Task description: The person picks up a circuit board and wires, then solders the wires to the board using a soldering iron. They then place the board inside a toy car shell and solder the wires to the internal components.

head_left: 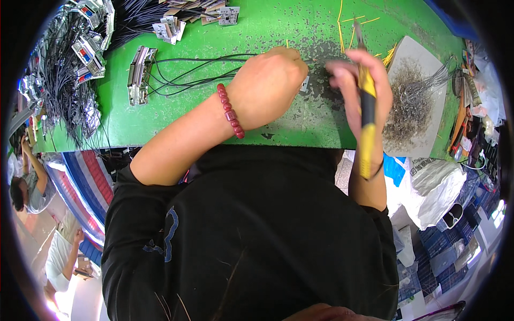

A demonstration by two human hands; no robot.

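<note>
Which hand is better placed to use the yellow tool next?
Probably the right hand: it holds the yellow tool, while the left hand is curled at the black wires.

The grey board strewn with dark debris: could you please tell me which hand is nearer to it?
Right: the right hand is at the left edge of the grey board, while the left hand is farther left, over the green table.
</note>
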